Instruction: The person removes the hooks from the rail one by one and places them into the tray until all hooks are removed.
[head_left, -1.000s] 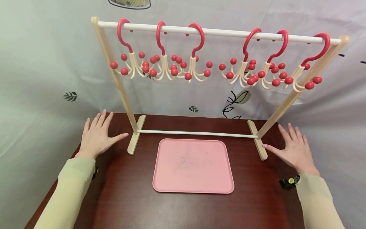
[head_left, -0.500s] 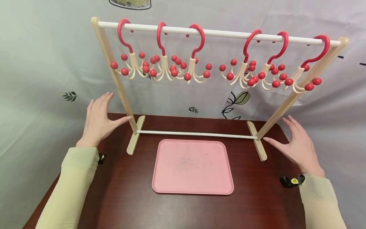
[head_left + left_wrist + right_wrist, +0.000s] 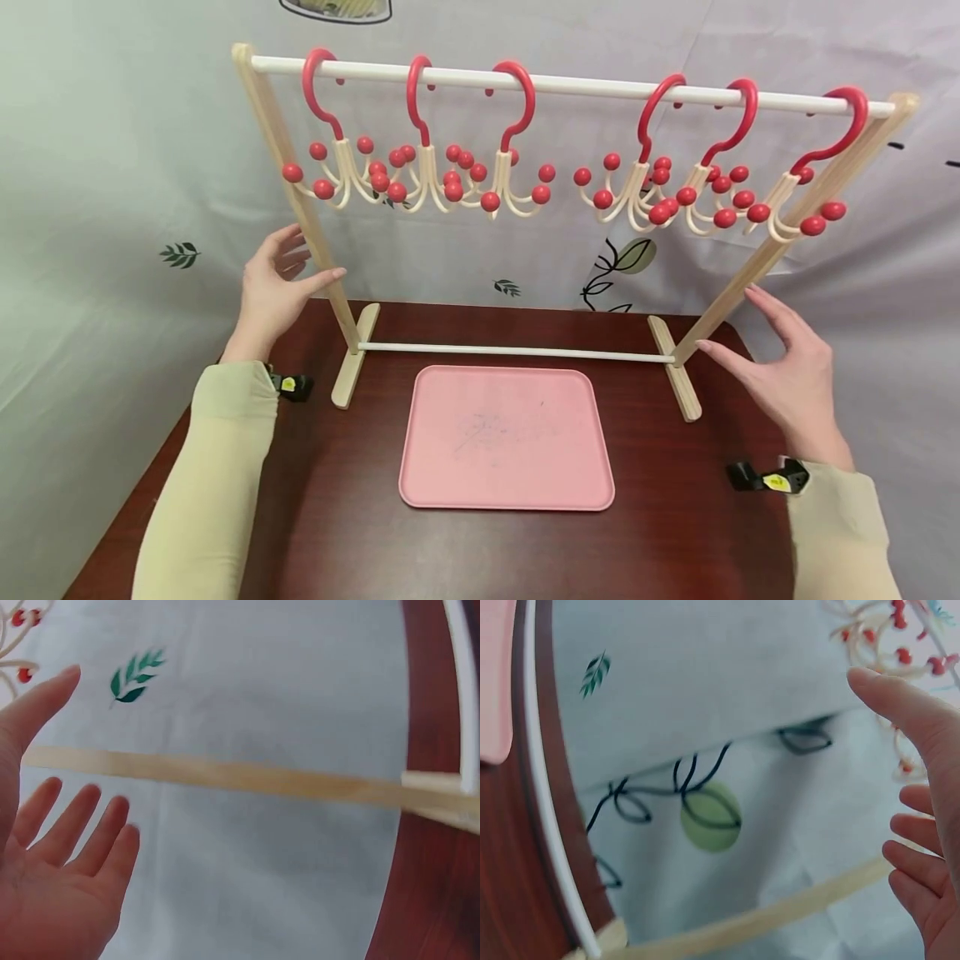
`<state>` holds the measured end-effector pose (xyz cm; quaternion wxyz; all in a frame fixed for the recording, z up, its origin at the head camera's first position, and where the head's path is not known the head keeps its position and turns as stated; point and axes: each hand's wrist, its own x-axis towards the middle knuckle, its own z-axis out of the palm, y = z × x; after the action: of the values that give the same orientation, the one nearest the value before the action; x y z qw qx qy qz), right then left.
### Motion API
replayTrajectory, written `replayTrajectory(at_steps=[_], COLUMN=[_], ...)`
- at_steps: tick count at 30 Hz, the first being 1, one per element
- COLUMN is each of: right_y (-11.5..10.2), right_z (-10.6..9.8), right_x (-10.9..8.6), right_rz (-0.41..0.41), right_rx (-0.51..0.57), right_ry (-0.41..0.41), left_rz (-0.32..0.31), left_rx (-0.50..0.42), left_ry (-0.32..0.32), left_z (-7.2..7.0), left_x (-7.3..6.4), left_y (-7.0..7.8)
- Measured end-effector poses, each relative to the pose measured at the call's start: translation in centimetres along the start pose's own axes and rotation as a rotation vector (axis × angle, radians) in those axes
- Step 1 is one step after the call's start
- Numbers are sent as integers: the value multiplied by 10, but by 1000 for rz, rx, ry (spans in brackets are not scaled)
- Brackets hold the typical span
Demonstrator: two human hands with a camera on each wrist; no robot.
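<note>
A wooden rack (image 3: 525,351) with a white top bar (image 3: 585,85) stands on the table. Several red-hooked hangers (image 3: 424,108) with red ball tips hang from that bar. My left hand (image 3: 272,292) is at the left post (image 3: 309,208), its thumb reaching across the front. In the left wrist view, the post (image 3: 247,777) runs between thumb and spread fingers, apparently without contact. Beside the lower part of the right post (image 3: 738,287) is my right hand (image 3: 798,379), thumb and fingers apart. The right wrist view shows its fingers curving loosely near the post (image 3: 780,919).
A pink tray (image 3: 506,497) lies on the dark red-brown table (image 3: 517,554) in front of the rack. Pale patterned cloth (image 3: 480,258) hangs behind and at both sides. Wooden feet (image 3: 356,358) support the rack at each end.
My left hand has risen and moved right to the left post, its fingers bending inward. The right hand has lifted from the table toward the right post. Rack and tray stay put.
</note>
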<state>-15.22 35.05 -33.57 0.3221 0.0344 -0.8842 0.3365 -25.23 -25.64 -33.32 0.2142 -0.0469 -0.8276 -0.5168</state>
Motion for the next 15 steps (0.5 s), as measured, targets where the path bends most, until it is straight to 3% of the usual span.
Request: replayTrajectory(at_steps=[5, 15], right_y=[-17, -40], right_z=[0, -9], right_x=[-1, 5], right_rz=[-49, -161], right_rx=[53, 191], right_ry=[20, 57], left_rz=[-62, -82], left_rx=[-94, -114], left_ry=[-11, 16], left_z=[5, 8], left_x=[6, 10], left_y=[-1, -5])
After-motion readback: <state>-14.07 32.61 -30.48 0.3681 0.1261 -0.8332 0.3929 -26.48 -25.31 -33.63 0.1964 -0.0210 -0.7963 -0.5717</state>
